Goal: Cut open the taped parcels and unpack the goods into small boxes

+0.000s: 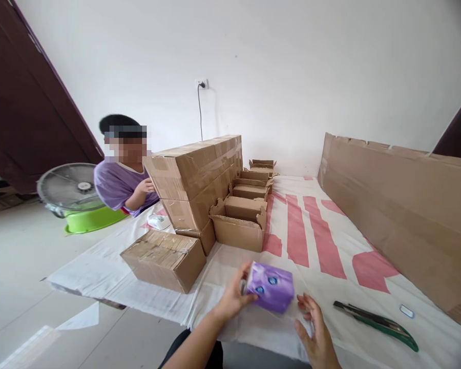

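A purple plastic-wrapped pack with small blue labels is at the table's near edge; it looks like a tissue pack. My left hand grips its left end, thumb in front and fingers behind. Just off the pack's right end is my right hand, fingers apart and holding nothing. Beyond the pack stands an open cardboard box, with more open boxes in a row behind it. To the right of my right hand lies a green-handled box cutter.
Taped cartons are stacked left of the open boxes, and a closed carton sits nearer. A large cardboard sheet stands along the right. Another person is behind the stack at left, beside a fan.
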A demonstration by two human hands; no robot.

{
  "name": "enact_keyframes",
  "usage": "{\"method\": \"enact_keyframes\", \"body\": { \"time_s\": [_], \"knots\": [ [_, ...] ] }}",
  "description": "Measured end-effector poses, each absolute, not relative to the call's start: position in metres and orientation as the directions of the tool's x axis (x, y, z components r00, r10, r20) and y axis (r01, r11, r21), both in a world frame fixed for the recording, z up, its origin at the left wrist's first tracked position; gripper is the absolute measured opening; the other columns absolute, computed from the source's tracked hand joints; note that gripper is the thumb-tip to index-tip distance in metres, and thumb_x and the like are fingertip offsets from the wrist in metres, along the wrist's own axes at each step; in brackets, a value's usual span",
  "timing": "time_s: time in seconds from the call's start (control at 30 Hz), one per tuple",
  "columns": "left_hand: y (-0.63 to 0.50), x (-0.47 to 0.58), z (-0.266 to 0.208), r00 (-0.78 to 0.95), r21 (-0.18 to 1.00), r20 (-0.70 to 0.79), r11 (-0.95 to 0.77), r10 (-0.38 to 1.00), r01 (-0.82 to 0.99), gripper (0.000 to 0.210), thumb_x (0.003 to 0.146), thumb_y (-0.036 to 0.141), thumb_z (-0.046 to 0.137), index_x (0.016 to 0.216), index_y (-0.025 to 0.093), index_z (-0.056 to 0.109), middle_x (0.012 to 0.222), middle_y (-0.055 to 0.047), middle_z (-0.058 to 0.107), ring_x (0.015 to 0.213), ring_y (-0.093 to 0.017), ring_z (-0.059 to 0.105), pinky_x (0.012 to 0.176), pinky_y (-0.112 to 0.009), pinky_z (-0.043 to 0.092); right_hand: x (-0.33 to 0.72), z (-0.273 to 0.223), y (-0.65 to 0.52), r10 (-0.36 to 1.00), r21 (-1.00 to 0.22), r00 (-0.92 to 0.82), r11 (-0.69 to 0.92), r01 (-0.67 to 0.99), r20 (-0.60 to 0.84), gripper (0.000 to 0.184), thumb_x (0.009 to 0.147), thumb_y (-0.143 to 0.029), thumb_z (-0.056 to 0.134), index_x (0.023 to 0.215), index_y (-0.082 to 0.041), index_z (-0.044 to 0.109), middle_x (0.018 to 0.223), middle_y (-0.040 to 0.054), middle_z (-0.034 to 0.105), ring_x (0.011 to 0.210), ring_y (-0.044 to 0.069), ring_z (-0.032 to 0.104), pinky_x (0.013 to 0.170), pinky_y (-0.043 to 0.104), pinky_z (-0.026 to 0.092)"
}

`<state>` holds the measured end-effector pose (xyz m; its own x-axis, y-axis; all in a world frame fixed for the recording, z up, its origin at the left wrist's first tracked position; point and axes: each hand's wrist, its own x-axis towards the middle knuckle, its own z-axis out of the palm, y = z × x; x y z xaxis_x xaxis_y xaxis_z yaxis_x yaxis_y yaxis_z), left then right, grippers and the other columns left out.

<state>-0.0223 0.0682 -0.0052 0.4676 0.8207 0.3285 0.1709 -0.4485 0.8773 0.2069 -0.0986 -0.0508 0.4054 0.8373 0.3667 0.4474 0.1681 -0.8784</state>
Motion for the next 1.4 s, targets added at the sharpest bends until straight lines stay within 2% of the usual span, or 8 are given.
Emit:
{"method": "enact_keyframes", "body": {
  "time_s": [0.2, 0.3, 0.43, 0.63, 0.8, 1.1, 1.27, 1.4],
  "knots": [
    [0.129, -0.053, -0.001, -0.047, 0.806, 0.474, -0.412, 0.879, 0.425, 0.063, 0.082, 0.023, 0.052, 0.142, 0.015, 0.034, 0.148, -0.018, 0.036, 0.144, -0.036, 0.025, 0.118, -0.06, 0.017, 0.205, -0.052, -0.096, 0.84, -0.846, 0.404, 0.115, 0.521, 0.363, 0.043, 0.091, -0.044, 0.054, 0.128, -0.022, 0.049, 0.119, 0.0145, 0.071, 0.106, 0.027, 0.07, 0.086, 0.039, 0.058],
    [0.126, -0.053, -0.007, -0.109, 0.764, 0.523, -0.407, 0.846, 0.501, 0.061, 0.08, 0.023, 0.052, 0.138, 0.012, 0.036, 0.148, -0.019, 0.031, 0.143, -0.037, 0.025, 0.119, -0.057, 0.019, 0.204, -0.054, -0.095, 0.846, -0.836, 0.393, 0.106, 0.539, 0.361, 0.041, 0.09, -0.045, 0.054, 0.124, -0.022, 0.052, 0.115, 0.014, 0.072, 0.103, 0.027, 0.071, 0.084, 0.038, 0.059],
    [0.116, -0.051, -0.01, -0.093, 0.719, 0.539, -0.4, 0.837, 0.569, 0.056, 0.083, 0.034, 0.054, 0.132, 0.012, 0.042, 0.144, -0.019, 0.035, 0.139, -0.036, 0.032, 0.117, -0.055, 0.026, 0.202, -0.052, -0.095, 0.851, -0.833, 0.388, 0.098, 0.545, 0.354, 0.039, 0.088, -0.046, 0.057, 0.119, -0.022, 0.056, 0.111, 0.0131, 0.074, 0.101, 0.027, 0.072, 0.085, 0.039, 0.059],
    [0.109, -0.052, -0.005, 0.205, 0.672, 0.414, -0.449, 0.887, 0.589, 0.014, 0.077, 0.03, 0.064, 0.089, 0.023, 0.064, 0.086, -0.004, 0.066, 0.089, -0.025, 0.065, 0.087, -0.041, 0.054, 0.204, -0.05, -0.098, 0.867, -0.822, 0.361, 0.092, 0.563, 0.344, 0.038, 0.088, -0.049, 0.055, 0.115, -0.022, 0.057, 0.106, 0.0124, 0.075, 0.098, 0.028, 0.072, 0.084, 0.041, 0.06],
    [0.107, -0.046, -0.001, 0.293, 0.634, 0.398, -0.491, 0.869, 0.597, 0.044, 0.071, 0.021, 0.068, 0.114, 0.023, 0.062, 0.115, -0.01, 0.066, 0.112, -0.029, 0.059, 0.1, -0.043, 0.048, 0.208, -0.052, -0.099, 0.888, -0.832, 0.354, 0.055, 0.552, 0.294, 0.04, 0.088, -0.052, 0.055, 0.113, -0.021, 0.058, 0.106, 0.0132, 0.075, 0.098, 0.028, 0.072, 0.086, 0.041, 0.059],
    [0.066, -0.063, 0.019, 0.29, 0.564, 0.562, -0.616, 0.774, 0.551, 0.028, 0.08, 0.018, 0.054, 0.106, 0.023, 0.064, 0.108, -0.009, 0.068, 0.104, -0.024, 0.063, 0.093, -0.04, 0.052, 0.212, -0.05, -0.099, 0.907, -0.832, 0.326, 0.045, 0.554, 0.266, 0.042, 0.086, -0.055, 0.056, 0.11, -0.021, 0.06, 0.102, 0.0127, 0.076, 0.093, 0.027, 0.073, 0.083, 0.038, 0.061],
    [0.076, -0.126, 0.058, -0.004, 0.587, 0.671, -0.528, 0.742, 0.614, 0.012, 0.082, 0.028, 0.055, 0.091, 0.022, 0.061, 0.102, -0.01, 0.064, 0.11, -0.027, 0.058, 0.101, -0.047, 0.044, 0.213, -0.052, -0.098, 0.903, -0.825, 0.329, 0.048, 0.563, 0.278, 0.044, 0.084, -0.057, 0.056, 0.109, -0.021, 0.061, 0.1, 0.0126, 0.077, 0.089, 0.028, 0.074, 0.082, 0.04, 0.062],
    [0.126, -0.2, 0.091, -0.397, 0.714, 0.617, -0.271, 0.68, 0.646, 0.028, 0.081, 0.03, 0.054, 0.106, 0.017, 0.054, 0.131, -0.016, 0.045, 0.134, -0.032, 0.034, 0.115, -0.053, 0.023, 0.214, -0.053, -0.097, 0.912, -0.815, 0.298, 0.064, 0.576, 0.282, 0.042, 0.084, -0.055, 0.058, 0.11, -0.022, 0.061, 0.1, 0.0118, 0.077, 0.089, 0.028, 0.074, 0.082, 0.039, 0.062]
  ]
}}
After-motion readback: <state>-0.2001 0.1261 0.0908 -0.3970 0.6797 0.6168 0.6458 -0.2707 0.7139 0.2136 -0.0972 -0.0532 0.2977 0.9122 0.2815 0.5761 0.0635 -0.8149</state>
